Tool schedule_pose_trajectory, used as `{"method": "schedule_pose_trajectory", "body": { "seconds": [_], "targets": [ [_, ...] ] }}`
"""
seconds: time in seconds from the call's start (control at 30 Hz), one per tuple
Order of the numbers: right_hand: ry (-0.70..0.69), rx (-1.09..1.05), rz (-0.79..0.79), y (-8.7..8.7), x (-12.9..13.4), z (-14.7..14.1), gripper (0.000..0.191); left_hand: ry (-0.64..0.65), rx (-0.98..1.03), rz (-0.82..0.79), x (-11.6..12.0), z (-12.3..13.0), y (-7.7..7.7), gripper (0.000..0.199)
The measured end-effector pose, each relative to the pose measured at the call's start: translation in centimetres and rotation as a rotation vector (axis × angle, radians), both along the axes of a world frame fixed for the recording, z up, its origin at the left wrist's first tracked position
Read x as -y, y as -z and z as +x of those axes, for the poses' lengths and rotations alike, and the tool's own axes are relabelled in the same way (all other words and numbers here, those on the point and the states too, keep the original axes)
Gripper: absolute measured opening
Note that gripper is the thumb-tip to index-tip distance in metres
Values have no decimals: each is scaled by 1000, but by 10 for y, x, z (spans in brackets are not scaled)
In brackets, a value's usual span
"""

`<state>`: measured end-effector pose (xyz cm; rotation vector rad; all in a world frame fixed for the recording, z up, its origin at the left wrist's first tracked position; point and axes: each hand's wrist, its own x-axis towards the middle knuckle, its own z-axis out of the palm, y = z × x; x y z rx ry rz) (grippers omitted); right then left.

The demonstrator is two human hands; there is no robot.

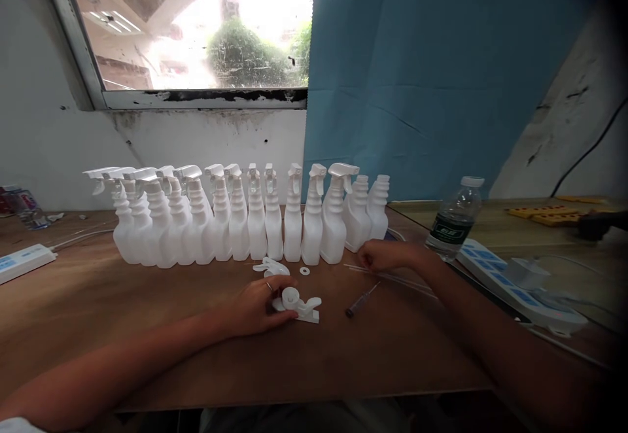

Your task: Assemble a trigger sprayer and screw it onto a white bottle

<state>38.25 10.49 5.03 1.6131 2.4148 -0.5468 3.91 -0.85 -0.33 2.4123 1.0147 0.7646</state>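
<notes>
A white trigger sprayer head (297,305) is gripped by the left hand (255,305) against the wooden table (147,328). The right hand (385,255) is closed on thin clear dip tubes (407,280) — pinched, it seems. A stray elbow could topple the close-set row of white spray bottles (235,224); the loose washer (305,271) could be brushed away. Bottle contents cannot be told — opaque. The clear water bottle (454,220) looks partly filled.
</notes>
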Motion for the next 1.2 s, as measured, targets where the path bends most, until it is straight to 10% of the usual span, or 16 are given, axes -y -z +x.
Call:
{"method": "schedule_pose_trajectory", "body": {
  "seconds": [0.23, 0.33, 0.5, 0.97, 1.2],
  "targets": [
    [-116, -261, 322, -44, 42, -14, 9, 70, 22, 51, -2, 5, -2, 29],
    [-181, -689, 490, -59, 58, -28, 12, 69, 26, 57, -2, 7, -1, 29],
    [-229, -1289, 322, -47, 68, -58, 25, 69, 22, 49, -4, 7, 2, 32],
    [-300, -609, -257, -7, 42, -57, 26, 85, 24, 48, -4, 5, 2, 28],
    [-212, -958, -11, 15, 50, -88, 30, 104, 38, 61, -6, 7, 5, 26]
  ]
}}
